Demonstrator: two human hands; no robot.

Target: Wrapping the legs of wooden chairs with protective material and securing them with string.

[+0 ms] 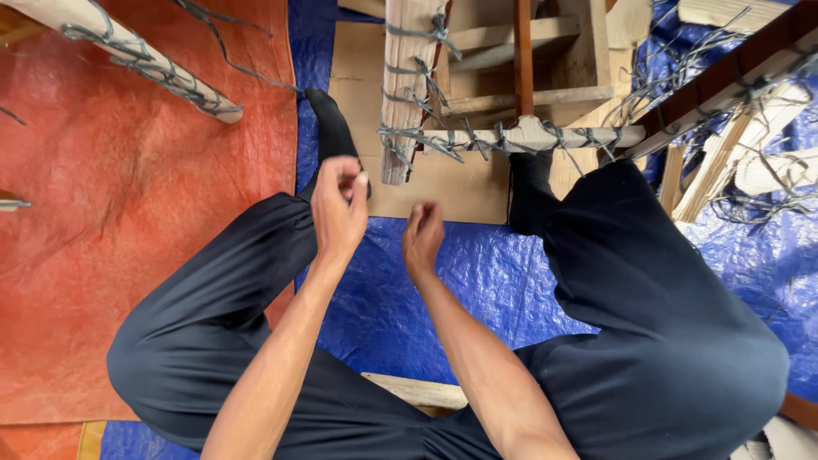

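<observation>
Wooden slats lashed with grey twine make up the frame [503,94] that stands on a sheet of cardboard [443,192] just ahead of the person's hands. Its near crosspiece [532,135] runs level between the knees, wound with many turns of twine [443,140] whose loose ends stick out along it. The left hand [339,213] is raised in front of the left knee, its fingers curled and its fingertips [345,179] pinched together; whether a thin strand lies in that grip I cannot tell. The right hand [423,238] hovers just beside it, below the crosspiece and apart from it, with its fingers bent in loosely and nothing visible in its grip. Both hands are near the frame but touch none of it. The person sits with dark trousers [665,324] spread wide and black socks [331,128] planted on either side of the frame. A blue tarp [477,281] covers the floor beneath, and an orange tarp [128,213] lies to the left. Another twine-wrapped wooden bar [136,60] slants across the upper left, and more bound wooden pieces [741,119] lie at the right.
</observation>
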